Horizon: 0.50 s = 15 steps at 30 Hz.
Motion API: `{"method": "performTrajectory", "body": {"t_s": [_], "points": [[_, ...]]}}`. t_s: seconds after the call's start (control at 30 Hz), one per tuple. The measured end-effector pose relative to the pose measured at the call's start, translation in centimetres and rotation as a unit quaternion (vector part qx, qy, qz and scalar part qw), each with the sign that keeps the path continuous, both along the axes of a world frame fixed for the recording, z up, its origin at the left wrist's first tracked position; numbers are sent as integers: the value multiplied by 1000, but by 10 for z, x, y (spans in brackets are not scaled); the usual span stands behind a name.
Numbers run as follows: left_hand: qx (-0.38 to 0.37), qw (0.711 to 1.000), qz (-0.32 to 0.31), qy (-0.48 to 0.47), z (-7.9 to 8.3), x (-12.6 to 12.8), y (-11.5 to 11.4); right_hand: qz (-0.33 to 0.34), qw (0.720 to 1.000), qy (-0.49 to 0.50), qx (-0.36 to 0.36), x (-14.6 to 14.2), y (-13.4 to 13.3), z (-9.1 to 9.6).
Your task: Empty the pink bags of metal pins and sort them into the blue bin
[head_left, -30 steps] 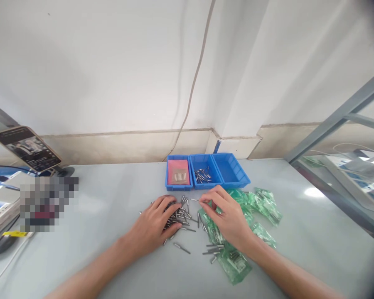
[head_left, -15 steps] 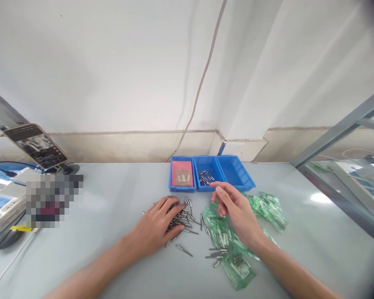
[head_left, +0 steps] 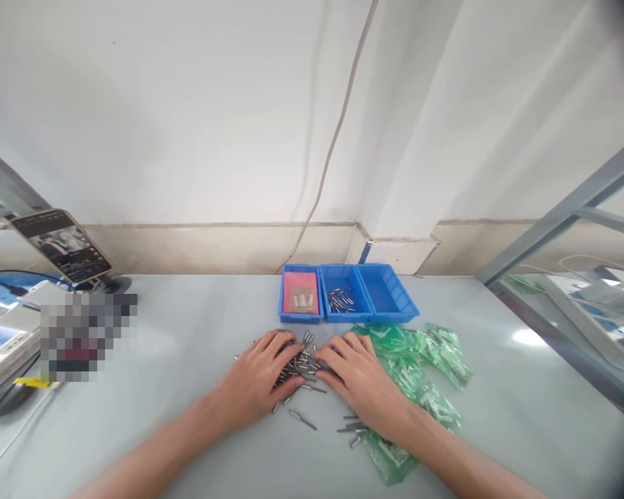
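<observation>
A pile of slim metal pins (head_left: pixel 302 362) lies on the grey table between my hands. My left hand (head_left: pixel 257 374) is cupped over the pile's left side, its thumb and fingers apart and touching the pins. From the right, my right hand (head_left: pixel 361 378) touches the pile with curved, parted fingers; its fingertips are partly hidden. One loose pin (head_left: pixel 302 419) lies in front of the pile. Several more pins (head_left: pixel 351 426) lie below my right hand, beside a green plastic bag (head_left: pixel 390 464) with pins in it.
Behind the pile stand three blue bins: the left bin (head_left: pixel 300 319) holds a pink sheet and a small clear packet, the middle bin (head_left: pixel 367 294) some pins, the right bin (head_left: pixel 387 291) nothing visible. More green bags (head_left: pixel 442 353) lie rightward. A phone (head_left: pixel 62 244) stands at the left.
My right hand has come down and left from above the green bags to the pile's right side. My left hand stays on the pile. The view has shifted slightly.
</observation>
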<state>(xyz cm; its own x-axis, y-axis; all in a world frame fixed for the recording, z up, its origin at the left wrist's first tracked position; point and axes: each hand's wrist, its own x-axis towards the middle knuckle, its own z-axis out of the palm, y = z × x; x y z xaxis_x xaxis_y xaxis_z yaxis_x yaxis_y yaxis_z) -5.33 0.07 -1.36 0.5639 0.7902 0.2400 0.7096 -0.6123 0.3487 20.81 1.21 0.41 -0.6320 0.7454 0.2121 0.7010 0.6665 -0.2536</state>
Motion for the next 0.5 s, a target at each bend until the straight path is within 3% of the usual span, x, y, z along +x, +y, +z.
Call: {"method": "performTrajectory", "body": {"t_s": [0.5], "points": [[-2,1000,-5,9,4,2,-1,6,999,25,-29,3,-2,-6]]}}
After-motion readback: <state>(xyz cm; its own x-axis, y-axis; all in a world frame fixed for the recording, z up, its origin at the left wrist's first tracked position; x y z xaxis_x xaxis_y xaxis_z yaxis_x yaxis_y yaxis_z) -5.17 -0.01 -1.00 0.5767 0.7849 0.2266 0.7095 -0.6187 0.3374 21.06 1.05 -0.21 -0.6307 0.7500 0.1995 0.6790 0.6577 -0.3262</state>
